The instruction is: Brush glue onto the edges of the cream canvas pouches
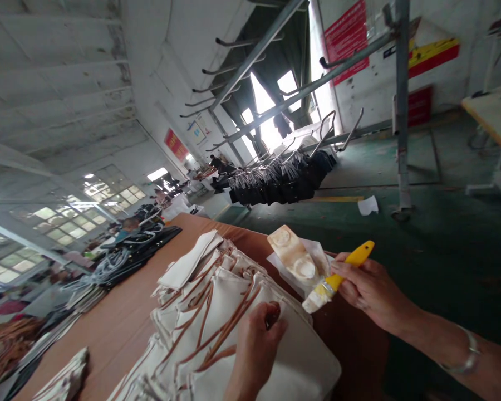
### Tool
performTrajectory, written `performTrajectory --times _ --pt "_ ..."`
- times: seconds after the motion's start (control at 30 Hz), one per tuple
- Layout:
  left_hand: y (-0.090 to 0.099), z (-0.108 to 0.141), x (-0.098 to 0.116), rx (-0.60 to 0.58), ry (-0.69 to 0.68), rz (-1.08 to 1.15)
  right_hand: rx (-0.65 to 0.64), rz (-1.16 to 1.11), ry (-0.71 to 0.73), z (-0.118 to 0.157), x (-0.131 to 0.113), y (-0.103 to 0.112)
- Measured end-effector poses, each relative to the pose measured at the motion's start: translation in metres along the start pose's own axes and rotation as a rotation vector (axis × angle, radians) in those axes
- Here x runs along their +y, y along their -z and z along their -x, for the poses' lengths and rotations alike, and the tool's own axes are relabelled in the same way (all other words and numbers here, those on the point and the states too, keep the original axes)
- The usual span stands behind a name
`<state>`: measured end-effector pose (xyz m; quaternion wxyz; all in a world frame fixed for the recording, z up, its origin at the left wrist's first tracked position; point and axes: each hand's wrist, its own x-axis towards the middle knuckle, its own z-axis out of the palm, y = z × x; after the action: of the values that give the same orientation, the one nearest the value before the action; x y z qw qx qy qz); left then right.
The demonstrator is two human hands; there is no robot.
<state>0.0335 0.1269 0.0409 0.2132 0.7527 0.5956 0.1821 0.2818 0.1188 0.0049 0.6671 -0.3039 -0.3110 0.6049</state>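
Observation:
In my right hand (369, 292) is a paintbrush with a yellow handle (360, 254). Its bristles, coated in something whitish, point down and left over the edge of the stack. My left hand (259, 340) rests on the top white bag piece (304, 345), fingers curled closed around a small dark brown spot I cannot make out. Brown straps (229, 323) lie across the stacked white pieces (192, 301), left of this hand. Just behind the brush sits a beige container (294, 255) smeared with white paste, on a white sheet (317, 250).
The stack lies on a brown-topped table (121, 312). Dark pieces and pale hangers (108, 262) are heaped at its far left. A metal rack (402, 111) with hooks, hung with dark bags (275, 184), stands behind. Another table (495, 111) is at the right.

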Motion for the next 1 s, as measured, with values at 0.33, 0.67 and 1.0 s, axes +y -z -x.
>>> performTrajectory --times 0.33,0.67,1.0 --pt "-0.007 0.039 0.010 0.148 0.019 0.073 -0.244 0.413 0.166 0.016 -0.009 -0.028" --pt "-0.025 0.054 -0.014 0.330 -0.096 0.043 -0.202 0.651 0.341 0.017 -0.007 -0.030" --pt "-0.029 0.071 -0.009 0.660 -0.409 -0.390 -0.205 0.647 0.432 0.019 -0.011 -0.038"
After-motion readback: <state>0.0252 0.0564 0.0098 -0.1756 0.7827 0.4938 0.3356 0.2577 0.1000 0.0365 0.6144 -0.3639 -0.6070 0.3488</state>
